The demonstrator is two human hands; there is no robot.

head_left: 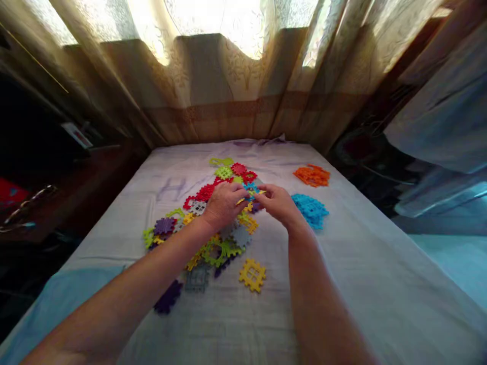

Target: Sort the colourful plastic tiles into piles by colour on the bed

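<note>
**Position of the work.** Both hands meet over the far part of a mixed pile (213, 228) of flat, notched plastic tiles, which lies at the middle of the bed (380, 284). The left grip (224, 203) is curled, knuckles up, with its fingertips turned right. The right grip (279, 203) faces it with its fingertips turned left. Both are closed on the held tiles (251, 190), a small blue and yellow cluster raised just above the pile. Which tile sits in which grip cannot be told.

**Reason for the hold.** The fingertips press from opposite sides. Judged from the notched edges, this pinch suits tiles that slot edge to edge.

**Layout.**
- Orange stack (312, 175): far right, one colour only, well apart from the pile.
- Blue stack (310, 209): just right of the right grip, one colour only.
- Yellow tile (252, 275), grey tile (197, 279) and purple tile (168, 297): single pieces near the person, at the near edge of the pile.

The one-colour stacks appear to be grouped by colour and kept within reach of the right grip. The pile in the middle holds red, green, yellow, purple and grey together.

**Writing.** A faint purple mark (173, 187) on the sheet, left of the pile, resembles the letter H. No brand shows on any tile. A small white object (76, 134) on the dark furniture at far left has a red patch, which is too small to read
</note>
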